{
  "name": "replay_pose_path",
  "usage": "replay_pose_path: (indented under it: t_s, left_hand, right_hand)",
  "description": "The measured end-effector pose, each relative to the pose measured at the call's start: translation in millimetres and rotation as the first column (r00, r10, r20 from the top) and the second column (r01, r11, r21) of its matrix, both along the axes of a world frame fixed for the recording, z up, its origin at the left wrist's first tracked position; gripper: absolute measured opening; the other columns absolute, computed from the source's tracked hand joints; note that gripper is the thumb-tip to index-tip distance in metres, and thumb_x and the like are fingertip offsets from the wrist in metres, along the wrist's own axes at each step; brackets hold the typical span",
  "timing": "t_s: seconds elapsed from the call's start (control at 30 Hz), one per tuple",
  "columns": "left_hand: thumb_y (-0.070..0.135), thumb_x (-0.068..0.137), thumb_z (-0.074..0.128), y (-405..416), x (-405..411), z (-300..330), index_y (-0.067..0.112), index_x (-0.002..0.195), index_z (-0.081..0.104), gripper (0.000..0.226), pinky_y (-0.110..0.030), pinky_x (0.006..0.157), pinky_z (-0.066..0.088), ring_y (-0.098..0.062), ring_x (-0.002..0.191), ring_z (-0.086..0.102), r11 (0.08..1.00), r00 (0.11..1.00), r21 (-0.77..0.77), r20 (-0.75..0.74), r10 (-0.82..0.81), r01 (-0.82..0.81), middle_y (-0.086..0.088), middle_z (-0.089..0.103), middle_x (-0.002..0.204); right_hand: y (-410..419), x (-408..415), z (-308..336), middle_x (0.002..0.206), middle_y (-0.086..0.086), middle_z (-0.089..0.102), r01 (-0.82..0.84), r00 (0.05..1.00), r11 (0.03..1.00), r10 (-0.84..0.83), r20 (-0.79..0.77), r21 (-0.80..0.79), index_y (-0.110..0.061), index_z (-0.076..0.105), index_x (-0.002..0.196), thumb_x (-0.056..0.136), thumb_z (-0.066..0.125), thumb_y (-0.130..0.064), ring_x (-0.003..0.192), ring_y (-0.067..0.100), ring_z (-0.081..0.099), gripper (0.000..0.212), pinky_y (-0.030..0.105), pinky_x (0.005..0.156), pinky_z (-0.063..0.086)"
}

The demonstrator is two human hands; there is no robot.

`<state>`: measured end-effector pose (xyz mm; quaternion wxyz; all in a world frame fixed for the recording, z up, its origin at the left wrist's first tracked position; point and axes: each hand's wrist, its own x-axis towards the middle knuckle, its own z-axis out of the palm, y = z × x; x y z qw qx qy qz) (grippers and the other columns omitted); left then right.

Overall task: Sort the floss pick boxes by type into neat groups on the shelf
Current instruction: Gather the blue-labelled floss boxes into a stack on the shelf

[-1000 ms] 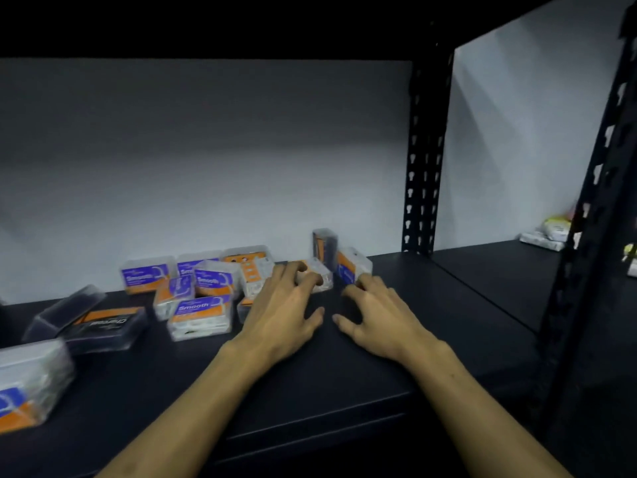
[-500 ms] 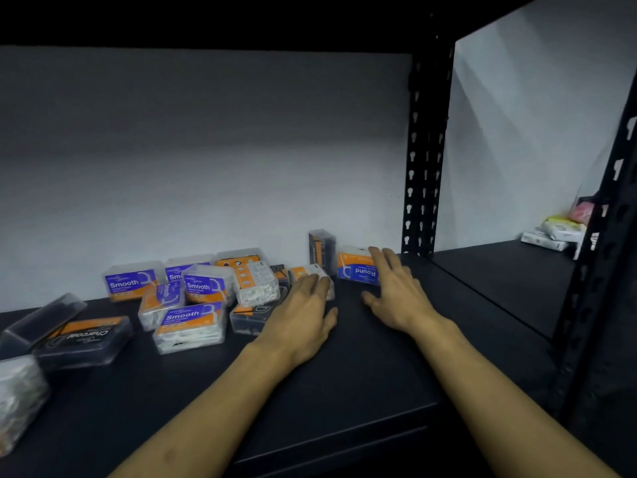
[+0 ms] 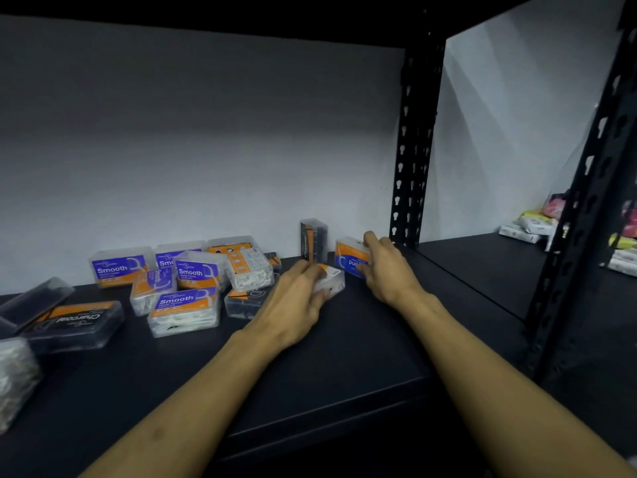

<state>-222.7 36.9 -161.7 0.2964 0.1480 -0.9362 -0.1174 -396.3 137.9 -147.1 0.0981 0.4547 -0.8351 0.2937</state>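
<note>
Right hand (image 3: 387, 270) is wrapped around the blue-and-orange Round floss pick box (image 3: 350, 258), thumb at its lower front edge and fingers over the top, at the back of the dark shelf (image 3: 344, 357) just beside the perforated black upright (image 3: 412, 160). Left hand (image 3: 296, 301) grasps a clear box with an orange label (image 3: 331, 281), which sits on the shelf just in front of the Round box. Behind the two, an upright Charcoal box (image 3: 312, 241) stands on end against the white back wall (image 3: 206, 150). Off to the left lies the jumble: several Smooth boxes (image 3: 188, 303) with purple-and-orange labels, some flat, some tilted on one another, and a clear box of white picks with its back label showing (image 3: 250, 269). Farther left, a flat Charcoal box (image 3: 74, 320) lies with its lettering upside down to the camera, touching an open dark box (image 3: 34, 301). At the far left edge, a blurred clear box (image 3: 13, 377). On the neighbouring shelf to the right, soft packets (image 3: 531, 225), too blurred to name.
</note>
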Motion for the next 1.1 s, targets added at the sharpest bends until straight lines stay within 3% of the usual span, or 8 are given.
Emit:
replay_pose_path:
  t_s: [0.2, 0.33, 0.5, 0.63, 0.77, 0.9, 1.0, 1.1]
  left_hand:
    - [0.01, 0.1, 0.045, -3, 9, 15, 0.028, 0.122, 0.046, 0.029, -0.034, 0.084, 0.047, -0.02, 0.103, 0.058, 0.991, 0.996, 0.098, -0.007, -0.086, 0.087, -0.003, 0.061, 0.121]
    - [0.0, 0.098, 0.036, -1, 11, 19, 0.026, 0.113, 0.057, 0.036, -0.033, 0.084, 0.052, -0.016, 0.098, 0.062, 0.977, 0.995, 0.202, -0.089, -0.049, 0.066, 0.003, 0.064, 0.11]
    - [0.01, 0.103, 0.035, 2, 10, 18, 0.024, 0.105, 0.061, 0.029, -0.039, 0.083, 0.055, -0.004, 0.092, 0.064, 0.934, 0.986, 0.354, -0.162, 0.024, 0.035, 0.007, 0.067, 0.101]
    - [0.047, 0.101, 0.045, 5, 11, 18, 0.032, 0.116, 0.049, 0.023, -0.029, 0.075, 0.052, -0.002, 0.091, 0.064, 0.916, 0.992, 0.397, -0.126, -0.002, 0.052, 0.009, 0.067, 0.101]
    - [0.041, 0.085, 0.071, 5, 9, 18, 0.039, 0.124, 0.044, 0.047, -0.026, 0.075, 0.052, -0.011, 0.095, 0.064, 0.98, 0.999, 0.194, -0.015, -0.043, 0.045, 0.009, 0.064, 0.108]
    - [0.03, 0.088, 0.068, 4, 11, 20, 0.048, 0.143, 0.032, 0.067, -0.027, 0.084, 0.046, -0.013, 0.104, 0.058, 0.995, 0.998, 0.079, -0.036, -0.058, 0.06, 0.002, 0.06, 0.122]
    - [0.027, 0.091, 0.064, 3, 16, 28, 0.055, 0.147, 0.024, 0.075, -0.021, 0.076, 0.041, -0.006, 0.088, 0.053, 0.991, 0.987, 0.13, -0.16, -0.017, 0.038, 0.004, 0.052, 0.101]
    - [0.025, 0.089, 0.067, -1, 21, 32, 0.053, 0.14, 0.04, 0.064, -0.019, 0.077, 0.05, -0.004, 0.092, 0.059, 0.969, 0.97, 0.238, -0.243, -0.009, 0.068, 0.005, 0.056, 0.104]
  right_hand:
    - [50, 32, -2, 0.113, 0.008, 0.047, -0.021, 0.998, 0.999, 0.024, 0.061, -0.048, -0.019, 0.042, 0.121, 0.095, 0.061, -0.013, 0.094, 0.03, 0.059, 0.032, 0.043, 0.079, 0.054]
    - [81, 47, -9, 0.11, 0.002, 0.045, -0.035, 0.995, 0.997, 0.041, 0.088, -0.074, -0.024, 0.039, 0.111, 0.097, 0.061, -0.016, 0.093, 0.02, 0.055, 0.028, 0.032, 0.073, 0.05]
    - [94, 55, -14, 0.116, -0.001, 0.045, -0.065, 0.993, 0.991, 0.077, 0.095, -0.118, -0.026, 0.039, 0.116, 0.096, 0.062, -0.015, 0.101, 0.018, 0.055, 0.032, 0.029, 0.075, 0.049]
    - [97, 49, -12, 0.125, -0.006, 0.044, -0.098, 0.982, 0.987, 0.117, 0.151, -0.129, -0.028, 0.04, 0.127, 0.096, 0.064, -0.02, 0.108, 0.011, 0.054, 0.04, 0.024, 0.078, 0.05]
    - [94, 40, -7, 0.124, -0.005, 0.043, -0.128, 0.976, 0.99, 0.135, 0.169, -0.056, -0.024, 0.036, 0.148, 0.096, 0.065, -0.021, 0.113, 0.012, 0.052, 0.06, 0.025, 0.086, 0.05]
    - [91, 30, 0, 0.122, -0.001, 0.05, -0.141, 0.97, 0.99, 0.142, 0.197, -0.023, -0.02, 0.043, 0.146, 0.091, 0.069, -0.017, 0.107, 0.012, 0.053, 0.061, 0.022, 0.085, 0.043]
    - [89, 28, 6, 0.124, 0.0, 0.054, -0.145, 0.963, 0.989, 0.142, 0.23, -0.005, -0.019, 0.048, 0.139, 0.087, 0.071, -0.014, 0.105, 0.013, 0.053, 0.056, 0.022, 0.082, 0.041]
    - [84, 31, 10, 0.117, -0.003, 0.051, -0.124, 0.967, 0.992, 0.118, 0.225, 0.011, -0.019, 0.052, 0.128, 0.084, 0.075, -0.019, 0.104, 0.016, 0.054, 0.05, 0.028, 0.083, 0.045]
